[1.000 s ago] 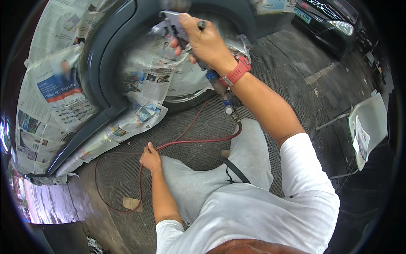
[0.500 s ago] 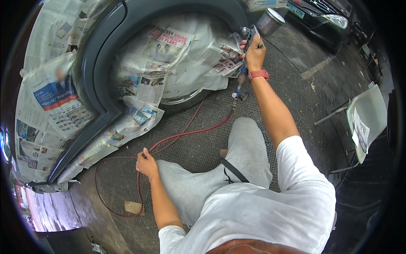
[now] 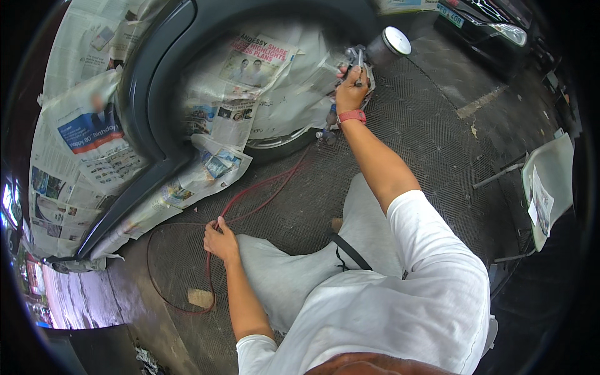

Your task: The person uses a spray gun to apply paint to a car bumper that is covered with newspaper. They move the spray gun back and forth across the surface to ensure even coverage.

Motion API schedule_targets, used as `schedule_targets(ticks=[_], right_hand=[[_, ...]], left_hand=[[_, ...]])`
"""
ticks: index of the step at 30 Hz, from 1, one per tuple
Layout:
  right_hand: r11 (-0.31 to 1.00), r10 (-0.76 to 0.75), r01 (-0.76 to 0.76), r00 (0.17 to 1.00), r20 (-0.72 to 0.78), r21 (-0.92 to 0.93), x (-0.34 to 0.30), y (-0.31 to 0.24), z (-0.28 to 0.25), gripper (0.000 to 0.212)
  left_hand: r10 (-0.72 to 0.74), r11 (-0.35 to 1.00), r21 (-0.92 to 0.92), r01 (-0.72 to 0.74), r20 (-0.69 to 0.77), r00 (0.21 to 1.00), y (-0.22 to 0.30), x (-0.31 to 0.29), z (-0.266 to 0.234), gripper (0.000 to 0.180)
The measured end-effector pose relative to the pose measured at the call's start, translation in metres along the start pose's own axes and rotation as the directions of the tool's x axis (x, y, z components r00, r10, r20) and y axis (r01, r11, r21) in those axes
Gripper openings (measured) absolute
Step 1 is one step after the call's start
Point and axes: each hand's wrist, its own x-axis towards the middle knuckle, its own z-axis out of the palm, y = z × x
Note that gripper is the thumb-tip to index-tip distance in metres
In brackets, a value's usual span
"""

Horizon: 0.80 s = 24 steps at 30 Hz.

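Spray gun: (image 3: pixel 355 57) shifted left since the earlier frame, from just beside the newspaper's right edge to a position overlapping it in view; some blur is shown.
Meaning for the work: the right end of the arch trim and the paper's edge are now closely neighboured by the gun, so that end is judged to be the one attended to; whether paint is being released cannot be told.
Right hand: (image 3: pixel 352 95) fingers wrapped around the gun's grip; whether the trigger is pressed cannot be told.
Paint cup: (image 3: pixel 389 45) 1, grey with a white-topped end, carried by the gun and tilted to the right.
Left hand: (image 3: pixel 220 240) near the left knee, the hose pinched between thumb and fingers.
Red hose: (image 3: pixel 210 272) laid in loops; its run toward the gun is now drawn nearer the tyre.
Arch trim: (image 3: pixel 140 94) 1, dark grey, curved around the covered wheel.
Newspaper masking: (image 3: pixel 269 112) spread over the wheel; body panels also papered.
Tyre: (image 3: pixel 275 149) lower part left exposed below the paper.
Wristwatch: (image 3: pixel 353 116) 1, red strap, worn on the right wrist.
Chair: (image 3: pixel 556 181) 1, pale, set well apart at right; paper laid on the seat.
Cardboard: (image 3: pixel 200 297) 1 piece, placed on the floor beside the hose loop.
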Motion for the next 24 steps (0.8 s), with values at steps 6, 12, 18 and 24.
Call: schedule_targets(ticks=[6,12,18,24], right_hand=[[0.966,-0.194,0.120,0.921,0.339,0.229,-0.057,-0.062,0.050,0.046],[0.927,-0.369,0.206,0.655,0.660,0.314,-0.117,-0.099,0.087,0.049],[0.866,-0.481,0.325,0.343,0.807,0.379,-0.183,-0.085,0.118,0.048],[0.922,-0.340,0.266,0.212,0.916,0.281,-0.256,-0.058,0.129,0.046]], left_hand=[[0.031,0.999,0.033,-0.030,-0.032,0.999,-0.016,0.003,0.007,0.055],[0.061,0.997,0.049,-0.059,-0.029,0.998,-0.016,0.005,0.006,0.053],[0.034,0.999,0.002,-0.034,0.083,0.996,-0.013,0.004,-0.004,0.051],[0.008,1.000,0.004,-0.008,0.138,0.990,-0.014,0.004,-0.012,0.051]])
